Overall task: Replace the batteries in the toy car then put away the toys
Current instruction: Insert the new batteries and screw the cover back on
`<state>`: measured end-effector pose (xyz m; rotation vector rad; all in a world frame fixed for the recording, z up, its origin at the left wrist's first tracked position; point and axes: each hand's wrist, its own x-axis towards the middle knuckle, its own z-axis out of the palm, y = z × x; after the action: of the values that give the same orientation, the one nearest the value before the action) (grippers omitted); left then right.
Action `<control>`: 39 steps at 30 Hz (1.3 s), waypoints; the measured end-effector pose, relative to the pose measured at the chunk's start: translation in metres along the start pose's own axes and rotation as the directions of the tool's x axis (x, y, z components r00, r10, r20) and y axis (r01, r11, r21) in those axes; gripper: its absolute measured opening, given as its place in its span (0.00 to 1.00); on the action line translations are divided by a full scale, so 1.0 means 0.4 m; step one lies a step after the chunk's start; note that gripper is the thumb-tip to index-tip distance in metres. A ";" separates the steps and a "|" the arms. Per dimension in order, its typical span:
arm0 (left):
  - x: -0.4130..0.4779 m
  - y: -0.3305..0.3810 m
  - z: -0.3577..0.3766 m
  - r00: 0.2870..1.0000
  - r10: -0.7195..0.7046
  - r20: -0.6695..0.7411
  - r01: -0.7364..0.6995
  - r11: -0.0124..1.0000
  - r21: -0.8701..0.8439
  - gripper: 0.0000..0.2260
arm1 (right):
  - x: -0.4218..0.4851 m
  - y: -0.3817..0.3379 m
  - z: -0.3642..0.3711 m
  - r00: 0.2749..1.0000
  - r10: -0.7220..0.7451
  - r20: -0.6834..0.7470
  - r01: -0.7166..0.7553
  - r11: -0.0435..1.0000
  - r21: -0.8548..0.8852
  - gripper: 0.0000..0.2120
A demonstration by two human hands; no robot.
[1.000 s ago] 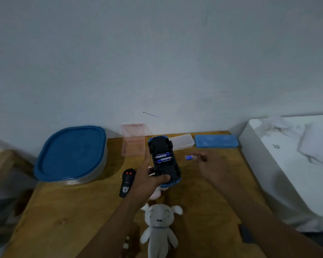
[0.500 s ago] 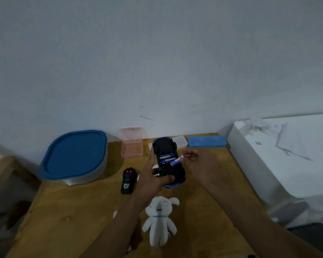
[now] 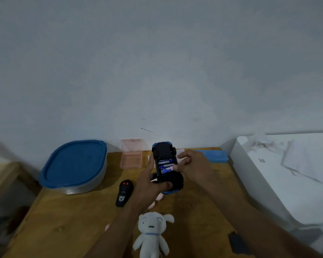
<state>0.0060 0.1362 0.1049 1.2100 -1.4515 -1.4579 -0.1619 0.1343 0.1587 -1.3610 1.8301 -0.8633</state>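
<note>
One white plush toy (image 3: 151, 233) lies at the desk's (image 3: 73, 220) near edge. Beyond it, left of centre, sits a black remote (image 3: 124, 192). The left hand (image 3: 147, 185) holds the toy car (image 3: 163, 151) upside down above mid-desk, fingers wrapped round its body. The right hand's (image 3: 194, 168) curled fingers pinch a battery (image 3: 165, 171) at the open compartment in the car's underside. Along the far edge stand a blue-lidded container (image 3: 75, 164), a pink case (image 3: 131, 153) and a blue box (image 3: 214, 156).

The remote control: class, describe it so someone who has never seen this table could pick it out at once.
Start at the wooden table and find the big blue-lidded tub at its back left. Right of the tub lies the remote control, the only small black thing with two red buttons.
</note>
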 end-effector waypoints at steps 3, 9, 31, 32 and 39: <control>0.004 0.008 -0.009 1.000 0.028 -0.001 -0.028 0.999 0.032 0.45 | 0.016 -0.005 -0.012 0.985 0.125 0.119 -0.141 0.981 0.133 0.20; -0.008 0.017 -0.019 0.998 0.043 0.046 -0.046 0.996 0.077 0.40 | 0.016 -0.040 -0.022 0.929 0.266 0.257 -0.315 0.933 0.172 0.13; -0.101 -0.002 -0.099 0.983 -0.004 0.183 -0.016 0.994 0.105 0.40 | -0.098 -0.022 0.155 0.944 0.322 0.073 -0.327 0.942 0.070 0.21; -0.104 -0.005 -0.100 0.981 -0.005 0.192 -0.014 0.995 0.098 0.41 | -0.106 -0.021 0.158 0.943 0.324 0.071 -0.329 0.942 0.067 0.20; -0.113 -0.029 -0.110 0.971 -0.034 0.237 0.009 0.994 0.106 0.41 | -0.144 -0.019 0.131 0.932 0.351 0.089 -0.359 0.928 0.100 0.12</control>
<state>0.0619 0.1673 0.1025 1.1454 -1.6980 -1.6043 -0.1021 0.1826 0.1447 -0.9350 1.8652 -0.7061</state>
